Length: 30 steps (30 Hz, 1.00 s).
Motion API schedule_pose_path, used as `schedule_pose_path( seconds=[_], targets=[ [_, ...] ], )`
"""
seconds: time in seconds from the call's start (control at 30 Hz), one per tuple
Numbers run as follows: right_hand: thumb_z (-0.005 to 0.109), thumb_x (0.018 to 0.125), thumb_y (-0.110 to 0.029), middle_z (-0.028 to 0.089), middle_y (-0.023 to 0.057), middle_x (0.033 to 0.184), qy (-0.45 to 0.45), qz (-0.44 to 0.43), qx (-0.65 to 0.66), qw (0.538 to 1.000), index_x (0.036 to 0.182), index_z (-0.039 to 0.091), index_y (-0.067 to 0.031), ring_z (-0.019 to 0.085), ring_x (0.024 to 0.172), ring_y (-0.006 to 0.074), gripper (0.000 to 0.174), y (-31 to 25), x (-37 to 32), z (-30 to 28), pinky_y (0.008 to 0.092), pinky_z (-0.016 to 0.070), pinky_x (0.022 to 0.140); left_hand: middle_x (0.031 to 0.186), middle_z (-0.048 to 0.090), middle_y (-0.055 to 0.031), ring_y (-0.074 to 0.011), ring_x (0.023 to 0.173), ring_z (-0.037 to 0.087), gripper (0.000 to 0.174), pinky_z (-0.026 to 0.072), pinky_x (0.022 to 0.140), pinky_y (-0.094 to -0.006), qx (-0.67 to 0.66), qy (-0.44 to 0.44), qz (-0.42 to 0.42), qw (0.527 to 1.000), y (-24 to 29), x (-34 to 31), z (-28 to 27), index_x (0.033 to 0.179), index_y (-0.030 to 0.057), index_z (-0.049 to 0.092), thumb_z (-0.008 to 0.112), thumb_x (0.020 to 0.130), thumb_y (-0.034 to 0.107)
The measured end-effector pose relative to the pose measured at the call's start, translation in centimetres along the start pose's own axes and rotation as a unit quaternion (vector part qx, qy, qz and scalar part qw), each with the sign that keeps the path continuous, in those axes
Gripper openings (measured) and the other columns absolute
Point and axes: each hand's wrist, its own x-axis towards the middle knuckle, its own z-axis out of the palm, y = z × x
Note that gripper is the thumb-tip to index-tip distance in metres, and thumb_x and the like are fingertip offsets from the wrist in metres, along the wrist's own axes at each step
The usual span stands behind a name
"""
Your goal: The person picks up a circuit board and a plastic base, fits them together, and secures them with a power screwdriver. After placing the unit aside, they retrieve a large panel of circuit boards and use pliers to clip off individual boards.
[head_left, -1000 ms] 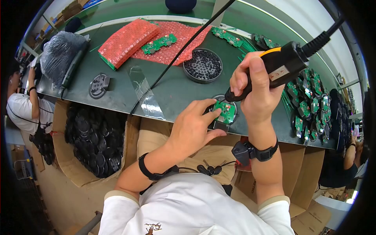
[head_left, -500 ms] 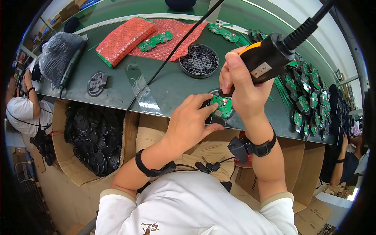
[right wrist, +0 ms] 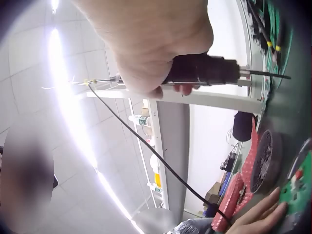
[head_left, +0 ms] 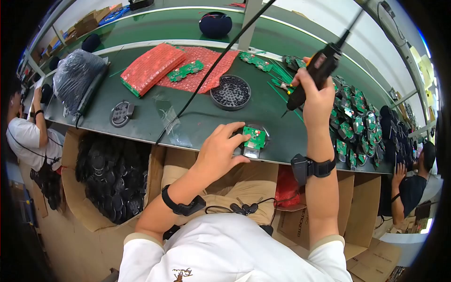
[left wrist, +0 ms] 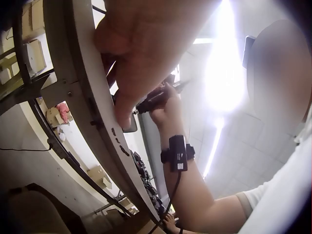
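Observation:
In the head view, my right hand (head_left: 317, 101) grips a black electric screwdriver (head_left: 314, 74) by its body. Its thin bit points down toward the table, to the right of and apart from the work. In the right wrist view the bit (right wrist: 268, 74) sticks out past the hand. My left hand (head_left: 220, 149) holds a green circuit board (head_left: 255, 137) seated in a round dark housing at the table's front edge. Fingertips rest at the board's left side, and the thumb lies near the front edge. A round dish of small black parts (head_left: 230, 92) stands behind.
Red bubble wrap (head_left: 155, 66) with a circuit board (head_left: 186, 71) lies at the back left. A lone round housing (head_left: 121, 114) sits left. Piled board assemblies (head_left: 358, 124) fill the right. A carton of black housings (head_left: 112, 169) stands below the table. A cable crosses the table.
My right hand has drawn the screwdriver up and right, away from the circuit board, baring its bit. My left hand stays on the board. The head view has shifted slightly.

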Motion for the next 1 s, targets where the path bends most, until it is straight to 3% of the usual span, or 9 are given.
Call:
schedule_pose_path(
  seconds=[0.03, 0.13, 0.2, 0.27, 0.33, 0.57, 0.63, 0.73, 1.0],
  targets=[
    [0.074, 0.092, -0.01, 0.068, 0.009, 0.1, -0.042, 0.011, -0.05, 0.998, 0.12, 0.062, 0.0042, 0.069, 0.088, 0.0171, 0.034, 0.9, -0.1, -1.8, 0.0323, 0.0563, 0.079, 0.13, 0.063, -0.0097, -0.0307, 0.112, 0.061, 0.054, 0.0535, 0.092, -0.042, -0.002, 0.0, 0.007, 1.0, -0.2, 0.0, 0.1, 0.116, 0.0074, 0.071, 0.089, 0.068, 0.024],
    [0.074, 0.091, -0.007, 0.066, 0.0142, 0.12, 0.045, -0.089, -0.263, 0.96, 0.131, 0.06, 0.0028, 0.066, 0.109, 0.0223, 0.044, 2.5, -3.2, -4.7, 0.0362, 0.0568, 0.09, 0.132, 0.065, -0.0112, -0.032, 0.108, 0.064, 0.053, 0.0531, 0.092, -0.0423, -0.001, 0.017, 0.007, 1.0, -0.2, -0.1, 0.4, 0.116, 0.0076, 0.072, 0.088, 0.066, 0.017],
    [0.073, 0.086, 0.001, 0.066, 0.0134, 0.118, 0.02, -0.057, -0.281, 0.958, 0.123, 0.063, 0.0003, 0.068, 0.099, 0.0204, 0.038, 1.5, -7.1, -5.9, 0.0324, 0.0579, 0.083, 0.13, 0.067, -0.0135, -0.0329, 0.108, 0.064, 0.049, 0.0529, 0.092, -0.0417, -0.025, 0.038, -0.016, 0.999, -0.1, -0.2, 0.5, 0.116, 0.0068, 0.073, 0.086, 0.07, 0.014],
    [0.075, 0.078, 0.006, 0.066, 0.0121, 0.115, -0.166, 0.013, -0.247, 0.955, 0.118, 0.065, -0.0009, 0.069, 0.092, 0.0183, 0.042, 0.4, -10.5, -6.1, 0.031, 0.0587, 0.077, 0.127, 0.068, -0.0147, -0.0335, 0.107, 0.065, 0.045, 0.0526, 0.092, -0.0411, -0.047, 0.048, -0.017, 0.998, 0.0, 0.0, 0.6, 0.116, 0.0062, 0.073, 0.084, 0.072, 0.011],
    [0.077, 0.075, 0.011, 0.067, 0.0114, 0.11, -0.193, 0.012, -0.241, 0.951, 0.113, 0.068, -0.0001, 0.07, 0.088, 0.0194, 0.04, 0.6, -13.3, -5.6, 0.0302, 0.0595, 0.075, 0.125, 0.07, -0.0158, -0.0341, 0.106, 0.066, 0.042, 0.0523, 0.092, -0.0404, -0.074, 0.049, -0.012, 0.996, 0.4, 0.2, 0.6, 0.116, 0.0055, 0.073, 0.083, 0.074, 0.009],
    [0.073, 0.08, 0.011, 0.064, 0.0101, 0.097, -0.065, -0.064, -0.274, 0.957, 0.098, 0.067, -0.0016, 0.067, 0.085, 0.0178, 0.023, 1.4, -14.4, -9.1, 0.0285, 0.0583, 0.072, 0.115, 0.072, -0.0144, -0.0256, 0.096, 0.069, 0.043, 0.0556, 0.079, -0.0344, -0.2, -0.022, -0.053, 0.978, 3.0, 2.1, 0.9, 0.122, 0.0033, 0.07, 0.078, 0.08, 0.004],
    [0.078, 0.078, 0.006, 0.066, 0.0114, 0.096, 0.007, -0.026, -0.254, 0.967, 0.093, 0.067, -0.0009, 0.068, 0.083, 0.0228, 0.02, 0.8, -14.0, -10.7, 0.0308, 0.0568, 0.07, 0.11, 0.07, -0.0143, -0.0282, 0.092, 0.068, 0.04, 0.0547, 0.077, -0.0367, -0.133, -0.004, -0.051, 0.99, 2.9, 3.0, 0.2, 0.118, 0.0034, 0.07, 0.081, 0.08, 0.008],
    [0.073, 0.08, 0.011, 0.066, 0.01, 0.095, 0.109, -0.013, -0.242, 0.964, 0.093, 0.065, 0.0014, 0.067, 0.083, 0.0172, 0.017, 1.3, -13.8, -15.3, 0.0281, 0.0564, 0.073, 0.104, 0.069, -0.0139, -0.0324, 0.093, 0.065, 0.03, 0.0527, 0.083, -0.0408, -0.001, 0.048, -0.003, 0.999, 0.6, 3.2, 0.1, 0.11, 0.0033, 0.071, 0.078, 0.081, 0.003],
    [0.069, 0.088, 0.011, 0.062, 0.0085, 0.102, 0.175, -0.047, -0.255, 0.95, 0.098, 0.063, 0.0034, 0.068, 0.085, 0.0147, 0.014, 0.5, -13.9, -21.3, 0.0263, 0.0589, 0.074, 0.099, 0.068, -0.0114, -0.032, 0.091, 0.063, 0.02, 0.0509, 0.079, -0.0411, 0.089, 0.071, 0.035, 0.993, -0.1, 2.7, 1.2, 0.1, 0.0017, 0.071, 0.074, 0.081, -0.001]
  ],
)
